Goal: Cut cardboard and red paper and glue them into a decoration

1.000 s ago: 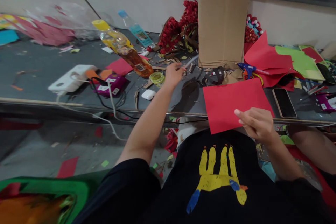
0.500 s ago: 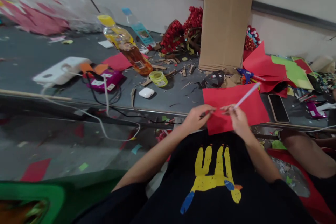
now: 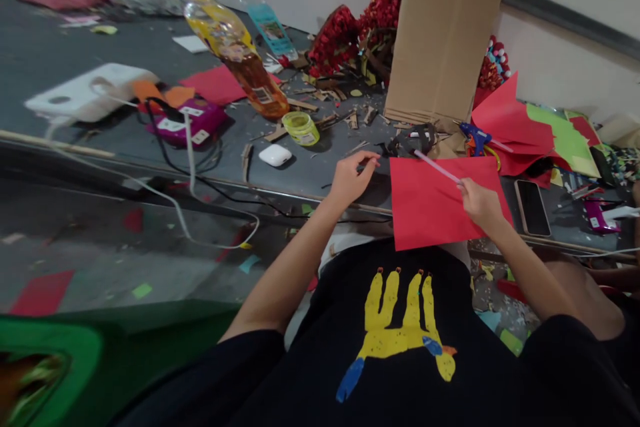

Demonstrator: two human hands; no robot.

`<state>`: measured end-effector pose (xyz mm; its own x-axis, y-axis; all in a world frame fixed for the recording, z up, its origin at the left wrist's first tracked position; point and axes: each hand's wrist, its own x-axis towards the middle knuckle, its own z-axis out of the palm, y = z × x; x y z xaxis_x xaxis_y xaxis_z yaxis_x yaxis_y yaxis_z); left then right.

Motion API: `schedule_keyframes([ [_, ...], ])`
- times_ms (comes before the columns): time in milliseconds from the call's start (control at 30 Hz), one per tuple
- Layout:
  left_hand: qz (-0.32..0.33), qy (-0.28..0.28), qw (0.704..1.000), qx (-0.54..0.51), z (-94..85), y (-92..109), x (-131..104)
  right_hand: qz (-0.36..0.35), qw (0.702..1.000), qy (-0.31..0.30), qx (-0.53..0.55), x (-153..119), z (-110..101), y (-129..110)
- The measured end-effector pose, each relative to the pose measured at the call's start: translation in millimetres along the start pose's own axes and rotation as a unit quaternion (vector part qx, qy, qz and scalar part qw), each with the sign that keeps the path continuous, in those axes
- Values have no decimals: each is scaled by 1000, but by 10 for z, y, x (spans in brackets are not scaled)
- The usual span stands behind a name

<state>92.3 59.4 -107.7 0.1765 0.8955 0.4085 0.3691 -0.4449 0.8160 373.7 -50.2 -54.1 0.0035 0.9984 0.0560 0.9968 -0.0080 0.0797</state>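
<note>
A pale, translucent hot-glue stick slants up and left from my right hand, whose fingers are closed on its lower end. Beneath that hand lies a sheet of red paper, partly over the table's front edge. To the left of the sheet, my left hand is raised above the table edge with fingers bent together toward the thumb. Whether anything small is between those fingertips I cannot make out. Behind the sheet lies a blue glue gun.
A phone lies right of the sheet. Leftward are a white earbud case, a yellow-green jar, a tilted drink bottle and a purple power strip with cables. Cardboard stands behind; another person's leg is at right.
My hands have moved apart: the left went left and up off the red paper, the right shifted right. The glue stick now points up-left instead of up-right. The view has tilted.
</note>
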Motion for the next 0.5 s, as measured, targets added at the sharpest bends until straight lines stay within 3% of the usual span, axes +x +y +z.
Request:
schedule_keyframes([
  [133, -62, 12, 994, -90, 9, -76, 66, 2, 998, -38, -56, 0, -26, -56],
  [267, -93, 51, 984, -143, 21, -136, 105, -24, 997, -10, -68, -3, -105, -81],
  [367, -109, 62, 980, -154, 28, -154, 114, -34, 994, -58, -81, 18, -173, -76],
  [500, -92, 52, 987, -119, 13, -122, 102, -22, 998, -24, -56, 87, -226, -40],
])
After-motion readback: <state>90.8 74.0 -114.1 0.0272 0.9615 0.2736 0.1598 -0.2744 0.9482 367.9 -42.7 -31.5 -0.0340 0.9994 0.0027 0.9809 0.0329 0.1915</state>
